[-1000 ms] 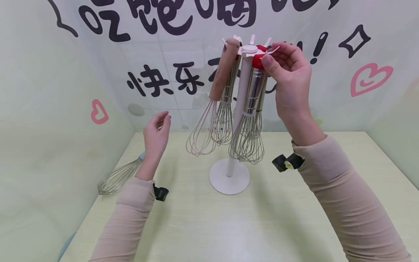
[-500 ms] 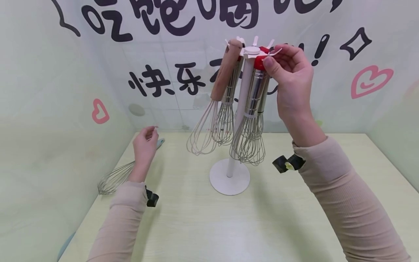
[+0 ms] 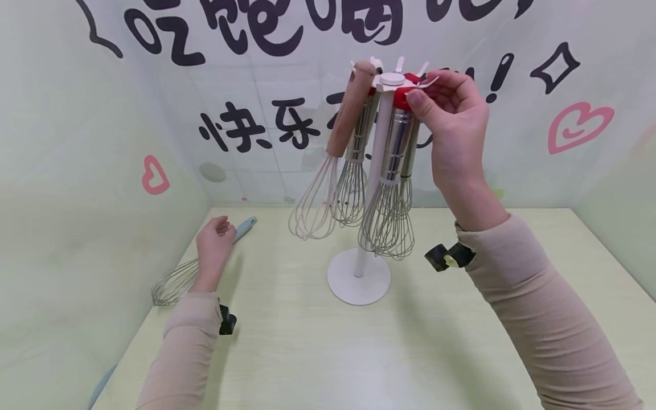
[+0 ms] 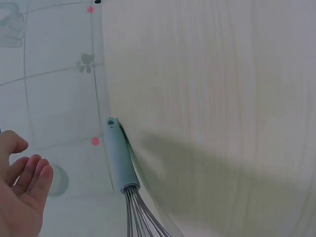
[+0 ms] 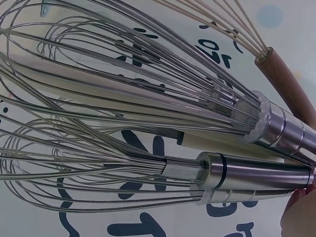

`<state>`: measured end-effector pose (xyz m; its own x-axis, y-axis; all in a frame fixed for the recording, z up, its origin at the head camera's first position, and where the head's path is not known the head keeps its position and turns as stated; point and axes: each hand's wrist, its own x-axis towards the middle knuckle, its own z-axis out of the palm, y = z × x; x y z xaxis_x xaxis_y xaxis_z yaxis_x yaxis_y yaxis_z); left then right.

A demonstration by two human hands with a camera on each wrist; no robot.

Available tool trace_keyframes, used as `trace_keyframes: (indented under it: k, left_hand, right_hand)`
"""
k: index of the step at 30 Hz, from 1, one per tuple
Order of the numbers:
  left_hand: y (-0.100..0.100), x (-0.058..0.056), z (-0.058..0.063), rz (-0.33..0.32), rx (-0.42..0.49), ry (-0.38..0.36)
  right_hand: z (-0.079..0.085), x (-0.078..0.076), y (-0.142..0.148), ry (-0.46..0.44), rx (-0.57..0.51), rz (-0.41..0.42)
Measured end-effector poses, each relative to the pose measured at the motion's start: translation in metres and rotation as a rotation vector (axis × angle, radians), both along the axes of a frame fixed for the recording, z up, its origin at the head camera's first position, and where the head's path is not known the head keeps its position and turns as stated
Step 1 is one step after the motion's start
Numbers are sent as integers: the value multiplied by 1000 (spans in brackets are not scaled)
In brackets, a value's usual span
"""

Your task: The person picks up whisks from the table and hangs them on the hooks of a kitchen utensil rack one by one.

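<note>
A white stand (image 3: 359, 279) with hooks at its top bears several hanging whisks. One has a wooden handle (image 3: 351, 111); a steel one (image 3: 397, 148) has a red handle end. My right hand (image 3: 458, 128) pinches one of the stand's hooks, its thumb against the red end; the exact contact is partly hidden. In the right wrist view my fingers (image 5: 296, 197) show at a steel handle's end. A whisk with a blue handle (image 4: 121, 153) lies on the table at the left. Over it is my left hand (image 3: 214, 245), its fingers loosely bent, holding nothing.
The pale table (image 3: 307, 353) meets a patterned back wall (image 3: 241, 154) with black lettering. A side wall (image 3: 77, 228) stands close to the blue whisk's wire loops (image 3: 176, 282). My left sleeve (image 3: 179, 353) is beside that wall.
My left hand has moved down and left, away from beside the stand, to above the blue whisk, whose handle now shows. My right hand has stayed at the stand's top.
</note>
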<state>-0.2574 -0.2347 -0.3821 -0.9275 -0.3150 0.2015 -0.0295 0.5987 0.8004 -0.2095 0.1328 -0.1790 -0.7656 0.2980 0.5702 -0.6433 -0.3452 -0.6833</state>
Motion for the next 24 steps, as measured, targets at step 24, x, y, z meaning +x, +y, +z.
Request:
trace_keyframes:
  k: [24]
  left_hand:
    - [-37,-12,-33,-60,-194,-155]
  right_hand:
    - [-3,0,-1,29,64,-49]
